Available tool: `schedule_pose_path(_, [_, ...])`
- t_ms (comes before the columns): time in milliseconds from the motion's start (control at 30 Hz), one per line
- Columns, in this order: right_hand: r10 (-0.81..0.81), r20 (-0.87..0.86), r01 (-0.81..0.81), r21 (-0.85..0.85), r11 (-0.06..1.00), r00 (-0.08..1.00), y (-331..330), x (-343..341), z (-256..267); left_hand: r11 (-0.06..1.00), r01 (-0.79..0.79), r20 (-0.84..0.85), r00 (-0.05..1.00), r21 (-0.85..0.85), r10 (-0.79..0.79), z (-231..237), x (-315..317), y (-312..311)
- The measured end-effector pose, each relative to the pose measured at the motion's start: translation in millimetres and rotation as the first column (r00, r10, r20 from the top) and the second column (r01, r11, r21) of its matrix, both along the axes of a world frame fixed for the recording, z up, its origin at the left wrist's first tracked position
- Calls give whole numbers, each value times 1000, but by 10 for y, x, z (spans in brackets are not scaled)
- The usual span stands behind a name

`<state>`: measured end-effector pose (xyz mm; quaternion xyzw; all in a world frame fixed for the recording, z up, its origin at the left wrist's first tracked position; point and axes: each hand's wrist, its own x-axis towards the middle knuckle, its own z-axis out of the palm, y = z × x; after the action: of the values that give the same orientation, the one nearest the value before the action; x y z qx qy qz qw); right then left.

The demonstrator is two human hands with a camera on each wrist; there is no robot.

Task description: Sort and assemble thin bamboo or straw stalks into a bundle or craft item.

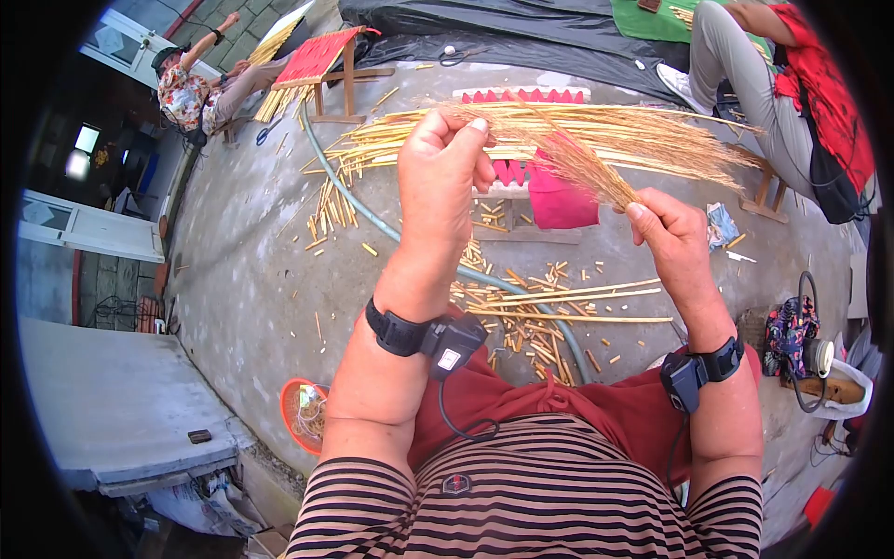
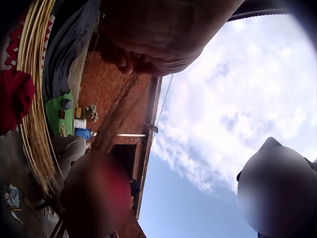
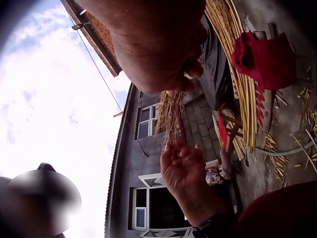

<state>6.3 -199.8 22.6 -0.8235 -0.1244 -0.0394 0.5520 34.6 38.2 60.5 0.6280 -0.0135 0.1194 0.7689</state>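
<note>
My right hand [image 1: 672, 233] grips the base of a tuft of broom sorghum [image 1: 587, 168], whose fine brown strands fan toward the left. At the thin tips, my left hand [image 1: 442, 168] pinches the strands between thumb and curled fingers. The right wrist view shows the tuft [image 3: 170, 114] stretched between the right hand [image 3: 148, 44] and the left hand [image 3: 184, 171]. Below and beyond the hands, a long pile of sorghum stalks [image 1: 400, 135] lies across a low stand, their feathery heads toward the right. A pink cloth [image 1: 563, 200] drapes over the stand's near side.
Cut stalk pieces [image 1: 535, 349] litter the concrete, with a hose [image 1: 358, 207] running through them. An orange bucket [image 1: 300, 410] stands at lower left. One person [image 1: 191, 93] sits at far left, another [image 1: 819, 102] at right. A red-topped stand [image 1: 321, 58] is at the back.
</note>
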Motion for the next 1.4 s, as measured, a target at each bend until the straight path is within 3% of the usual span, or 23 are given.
schedule_pose_path(67, [-1, -6, 1, -19, 1000, 1000, 14, -18, 36, 997, -26, 15, 1000, 72, 25, -3, 17, 15])
schedule_pose_path(133, [8, 107, 2, -93, 996, 994, 18, -25, 41, 980, -70, 31, 997, 188, 65, -6, 53, 34])
schedule_pose_path(233, [10, 176, 9, -109, 994, 984, 25, -39, 69, 983, -60, 9, 998, 176, 59, 0, 141, 202])
schedule_pose_path(300, [-1, 151, 12, -74, 997, 988, 11, -34, 98, 978, -207, 95, 975, 40, 202, 36, 251, 390])
schedule_pose_path(367, [-50, 82, 53, -37, 998, 995, -104, -5, 126, 948, -290, 32, 955, -130, 296, -25, 374, 671])
schedule_pose_path(433, [-36, -82, 59, 297, 953, 996, -217, 59, 139, 938, -244, -55, 970, -247, 238, -89, 368, 603])
schedule_pose_path(533, [26, -79, 41, 740, 672, 997, -332, 121, 211, 986, 126, -85, 987, -110, -136, -201, 266, 27])
schedule_pose_path(633, [67, 113, -128, 946, 297, 991, -436, 279, 83, 872, 465, -104, 885, 156, -453, -332, 39, -648])
schedule_pose_path(667, [134, 199, -221, 958, 184, 971, -472, 322, 37, 829, 501, -67, 863, 249, -501, -415, 3, -820])
schedule_pose_path(767, [82, 190, -190, 982, -18, 978, -321, 373, 42, 696, 551, -11, 787, 460, -616, -547, -29, -1096])
schedule_pose_path(800, [152, 260, -259, 965, -25, 954, -309, 369, 35, 698, 352, 148, 824, 623, -547, -544, -20, -1147])
schedule_pose_path(900, [164, 131, -158, 974, 161, 978, -209, 284, 51, 641, 627, -288, 776, 443, -561, -419, 54, -1041])
schedule_pose_path(933, [123, 97, -126, 957, 260, 988, -202, 280, 62, 715, 543, -170, 833, 441, -527, -468, 70, -1024])
schedule_pose_path(1033, [-4, -47, 38, 769, 639, 999, -307, 220, 164, 574, 324, -40, 891, 752, -451, -309, 150, -766])
schedule_pose_path(1067, [29, -30, -2, 660, 752, 999, -386, 224, 129, 509, 210, 47, 894, 835, -446, -254, 145, -700])
schedule_pose_path(1200, [15, -212, 120, 606, 787, 977, -386, 212, 62, 332, 125, 59, 868, 935, -493, -198, 55, -528])
schedule_pose_path(1300, [74, -221, 89, 647, 757, 972, -313, 206, 44, 364, 272, -72, 876, 891, -478, -211, -12, -499])
schedule_pose_path(1400, [125, -131, -5, 668, 744, 983, -165, 174, 12, 547, 507, -214, 833, 666, -511, -185, -28, -460])
